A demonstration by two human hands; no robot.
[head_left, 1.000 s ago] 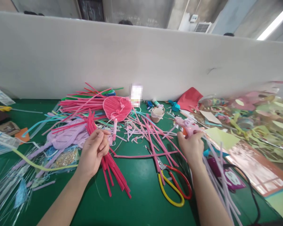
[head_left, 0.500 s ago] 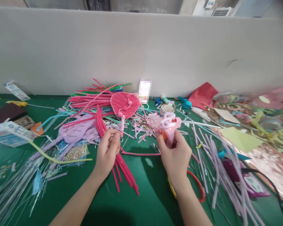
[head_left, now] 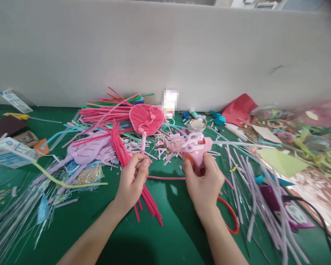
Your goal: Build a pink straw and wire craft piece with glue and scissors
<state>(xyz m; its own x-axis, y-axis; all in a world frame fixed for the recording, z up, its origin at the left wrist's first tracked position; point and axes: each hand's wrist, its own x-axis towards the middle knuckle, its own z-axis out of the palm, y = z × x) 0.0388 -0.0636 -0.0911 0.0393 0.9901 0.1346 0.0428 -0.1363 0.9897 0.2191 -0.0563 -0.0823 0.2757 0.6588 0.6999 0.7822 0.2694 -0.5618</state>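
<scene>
My right hand is wrapped round the grip of a pink hot glue gun, its nozzle turned left and a pale glue stick jutting out behind. My left hand is closed in a pinch; a tiny bit shows at the fingertips, too small to name. Just beyond those fingers lies a pink round fan made of pipe cleaners, with small flowers across it and a short handle pointing at me. A bundle of red-pink pipe cleaners runs beneath my left hand.
A lilac pipe-cleaner piece and thin wires lie left. Lilac pipe cleaners, a purple object and a black cable are right. A tape roll sits behind the glue gun, before a grey partition.
My left hand has shifted slightly right, and its fingertips now sit a little apart from the fan's handle. The glue gun stays in my right hand, nearly still. The view has tipped down slightly.
</scene>
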